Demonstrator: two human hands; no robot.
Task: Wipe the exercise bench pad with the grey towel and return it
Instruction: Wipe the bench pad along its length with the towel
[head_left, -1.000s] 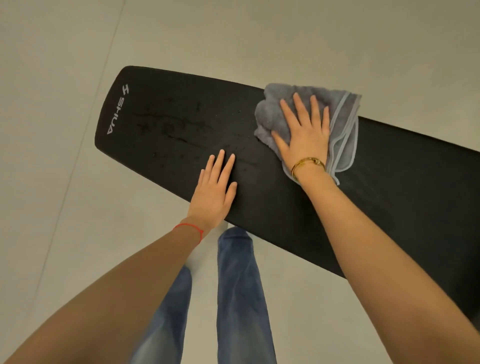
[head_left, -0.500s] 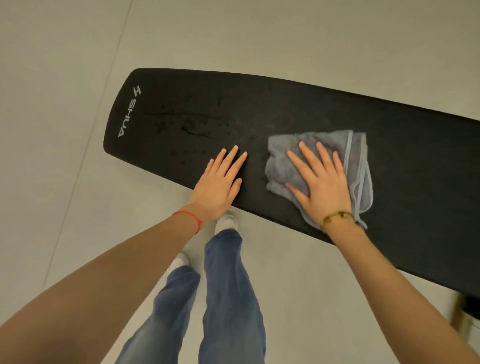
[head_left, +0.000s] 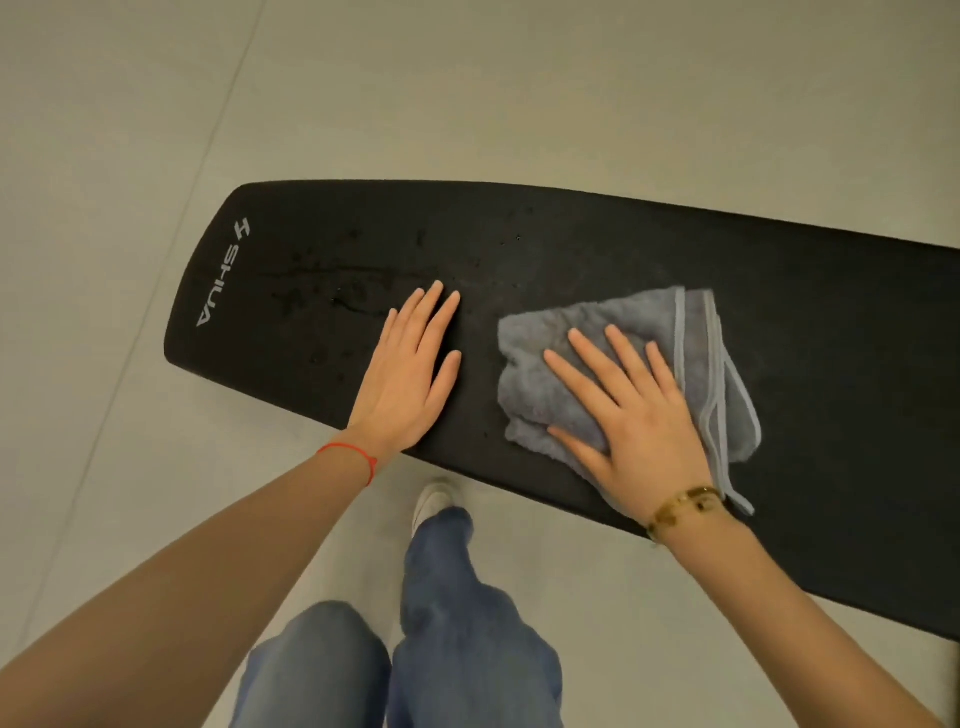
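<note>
Black and matte, the long padded exercise bench pad (head_left: 597, 249) stretches across the view, its long axis running from a rounded end at the left, printed with white "SHUA" lettering (head_left: 221, 280), down toward the right edge of the view. Dark wet streaks (head_left: 343, 288) mark the surface just right of the lettering. A folded grey terry towel with pale blue piped edging (head_left: 566, 338) lies on the pad near its front edge, its piped edges turned to the right. The right hand (head_left: 636, 421), wearing a gold bracelet (head_left: 685, 505), presses flat on the towel with fingers straight and spread, pointing up and left. The left hand (head_left: 410, 374), with a red string (head_left: 350, 454) at the wrist, rests flat on the bare pad just beside the towel, fingers straight, holding nothing. Below are blue jeans (head_left: 457, 634), a white shoe (head_left: 434, 496) and a pale grey floor (head_left: 467, 88).
</note>
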